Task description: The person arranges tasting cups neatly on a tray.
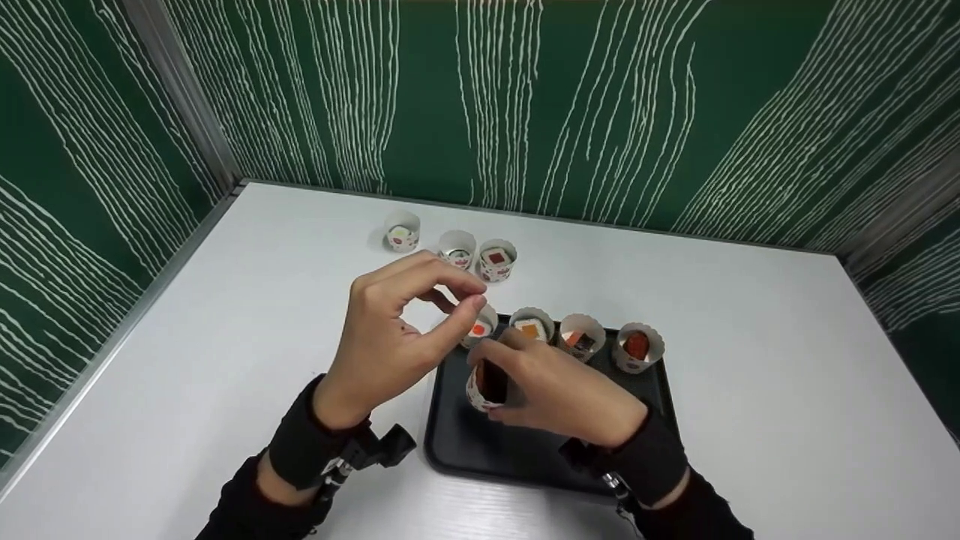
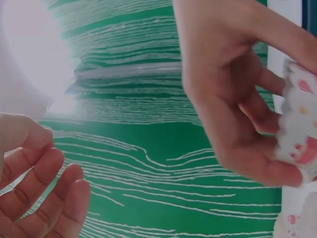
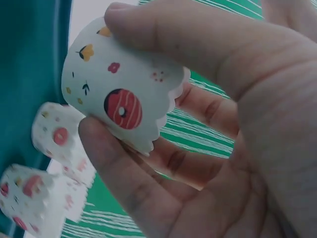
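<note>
My right hand (image 1: 562, 386) grips a white paper baking cup (image 3: 131, 84) by its sides, over the black tray (image 1: 517, 457). The cup has a scalloped rim and printed flowers and a donut, and something dark brown shows inside it. My left hand (image 1: 397, 337) hovers just up and left of that cup, thumb tip by the index fingertip, with nothing visible between them. A row of similar cups stands along the tray's far side: a cup with a red-brown piece (image 1: 637, 347), one with an orange and dark piece (image 1: 580, 339), one with an orange-topped white piece (image 1: 532, 328), and one partly behind my fingers.
Beyond the tray on the white table (image 1: 780, 375) stand three more cups: one with a pale piece (image 1: 403, 232), a middle one (image 1: 457, 250) and one with a dark red square (image 1: 496, 259). Green walls (image 1: 427, 97) with white wavy lines enclose the table's back and sides.
</note>
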`<state>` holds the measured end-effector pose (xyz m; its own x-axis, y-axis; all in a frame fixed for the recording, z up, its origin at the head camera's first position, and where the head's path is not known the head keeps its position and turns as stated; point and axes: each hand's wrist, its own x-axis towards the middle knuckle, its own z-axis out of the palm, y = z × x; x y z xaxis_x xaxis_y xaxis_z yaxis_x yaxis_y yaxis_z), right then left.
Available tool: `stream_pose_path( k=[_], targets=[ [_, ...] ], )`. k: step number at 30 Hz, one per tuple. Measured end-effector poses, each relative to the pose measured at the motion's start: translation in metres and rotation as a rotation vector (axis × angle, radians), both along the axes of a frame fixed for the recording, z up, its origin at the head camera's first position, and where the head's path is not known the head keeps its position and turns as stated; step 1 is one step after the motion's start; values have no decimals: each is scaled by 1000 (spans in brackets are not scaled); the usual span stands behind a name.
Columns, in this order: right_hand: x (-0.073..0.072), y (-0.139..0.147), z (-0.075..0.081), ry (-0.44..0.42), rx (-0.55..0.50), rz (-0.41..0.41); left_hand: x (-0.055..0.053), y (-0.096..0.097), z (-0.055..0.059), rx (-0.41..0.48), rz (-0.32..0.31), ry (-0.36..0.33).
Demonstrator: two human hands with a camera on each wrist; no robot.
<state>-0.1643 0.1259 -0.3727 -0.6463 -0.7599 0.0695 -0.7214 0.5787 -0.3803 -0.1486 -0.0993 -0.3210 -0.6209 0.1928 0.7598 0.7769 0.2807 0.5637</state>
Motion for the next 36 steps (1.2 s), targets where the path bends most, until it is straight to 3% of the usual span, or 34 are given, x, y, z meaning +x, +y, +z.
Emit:
stream_pose_path(
  k=[12, 18, 36],
  targets=[
    [-13, -31, -29, 10, 62, 75, -1, 0, -2, -4, -1, -1],
    [-15, -38, -39, 20, 37, 120, -2, -1, -2, -2, -5, -2],
    [-14, -37, -41, -45, 21, 104, -2, 0, -2, -1, 4, -12]
  ],
)
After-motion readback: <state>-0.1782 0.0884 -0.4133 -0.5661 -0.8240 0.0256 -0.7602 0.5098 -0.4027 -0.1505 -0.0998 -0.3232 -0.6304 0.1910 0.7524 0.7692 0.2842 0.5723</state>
